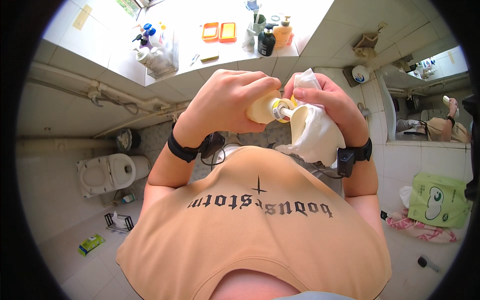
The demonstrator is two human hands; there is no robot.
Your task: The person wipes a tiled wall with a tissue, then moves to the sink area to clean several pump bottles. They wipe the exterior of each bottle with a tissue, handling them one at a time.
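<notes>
My left hand [240, 95] grips a cream-coloured bottle [262, 108], tilted with its neck towards the right. My right hand [330, 97] holds a crumpled white tissue or cloth [318, 138], bunched up between thumb and fingers and hanging down below them. A pale nozzle or pump end [287, 112] at the bottle's neck meets the white bundle, close to my right fingertips. A yellow and white band with a printed code rings the neck. The far side of the bottle and some of my fingers are hidden.
Ahead, a tiled ledge [240, 65] bears orange soap trays [227, 32], a black pump bottle [266, 41], an orange pump bottle [282, 33] and a clear bin of bottles [163, 56]. A toilet [108, 174] stands left. On the right are a mirror [427, 105] and a green package [438, 200].
</notes>
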